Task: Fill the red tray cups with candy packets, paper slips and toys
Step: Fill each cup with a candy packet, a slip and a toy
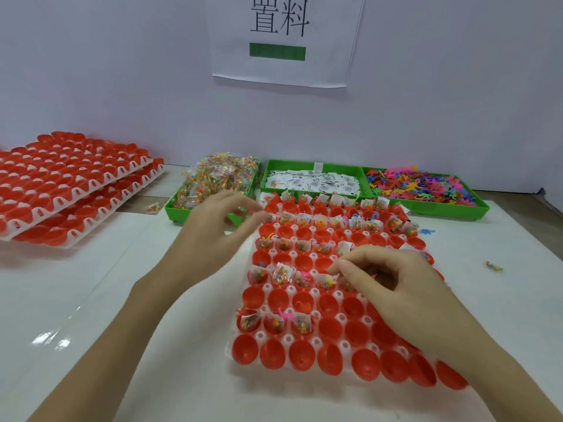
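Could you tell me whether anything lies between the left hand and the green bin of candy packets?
Nothing visible does: the left hand hovers just in front of the candy packet bin, with open space between them.

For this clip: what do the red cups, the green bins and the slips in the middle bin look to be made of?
Red cups: apparently thin moulded plastic, smooth and slightly glossy, with soft highlights on the curved walls.
Green bins: seemingly rigid opaque plastic, moulded rims, low sheen.
Slips: look like matte white paper, flat, creased, printed in black.
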Tool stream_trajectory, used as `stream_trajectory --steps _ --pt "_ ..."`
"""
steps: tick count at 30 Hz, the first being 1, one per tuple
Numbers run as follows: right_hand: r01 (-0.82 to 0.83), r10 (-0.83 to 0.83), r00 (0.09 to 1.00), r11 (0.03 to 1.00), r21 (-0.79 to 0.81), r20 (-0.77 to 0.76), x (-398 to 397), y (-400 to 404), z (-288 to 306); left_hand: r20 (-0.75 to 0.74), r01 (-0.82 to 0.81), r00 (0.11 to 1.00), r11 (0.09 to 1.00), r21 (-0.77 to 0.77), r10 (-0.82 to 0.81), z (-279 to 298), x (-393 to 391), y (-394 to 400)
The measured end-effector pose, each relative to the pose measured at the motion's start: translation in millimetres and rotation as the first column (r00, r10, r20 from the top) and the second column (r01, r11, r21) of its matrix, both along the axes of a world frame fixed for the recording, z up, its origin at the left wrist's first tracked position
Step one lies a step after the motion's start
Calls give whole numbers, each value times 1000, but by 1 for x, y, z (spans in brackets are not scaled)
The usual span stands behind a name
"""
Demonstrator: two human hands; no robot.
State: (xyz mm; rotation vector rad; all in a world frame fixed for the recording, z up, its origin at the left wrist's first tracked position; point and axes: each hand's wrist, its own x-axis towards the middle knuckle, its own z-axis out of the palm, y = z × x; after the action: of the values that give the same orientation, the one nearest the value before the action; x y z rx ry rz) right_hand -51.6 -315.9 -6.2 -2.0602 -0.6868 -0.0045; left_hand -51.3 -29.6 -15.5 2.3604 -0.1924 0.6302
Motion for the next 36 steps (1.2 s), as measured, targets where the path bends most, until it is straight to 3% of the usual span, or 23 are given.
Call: stream_trajectory --steps 2,3,7,14,20,26,36 --pt "7 -7 1000 1000 3 -1 0 0 0 55 -249 968 930 272 243 -18 11 20" --pt "9 -9 1000 1000 4 -2 0 1 -1 28 -294 951 879 375 306 -27 14 28" --pt "21 -21 1000 1000 7 -10 0 2 -3 -62 -280 931 815 508 359 -50 21 49" --pt "45 -45 999 999 18 1 5 -1 -4 106 -273 962 889 368 252 -46 28 57" --pt "78 -79 997 996 36 24 10 -4 -4 312 -383 896 906 182 316 -43 28 54" --pt "139 -142 989 989 60 51 28 -4 5 371 -344 875 939 23 311 -34 23 45" --pt "274 -219 955 909 -313 202 180 28 33 363 -159 928 970 183 83 -29 22 15"
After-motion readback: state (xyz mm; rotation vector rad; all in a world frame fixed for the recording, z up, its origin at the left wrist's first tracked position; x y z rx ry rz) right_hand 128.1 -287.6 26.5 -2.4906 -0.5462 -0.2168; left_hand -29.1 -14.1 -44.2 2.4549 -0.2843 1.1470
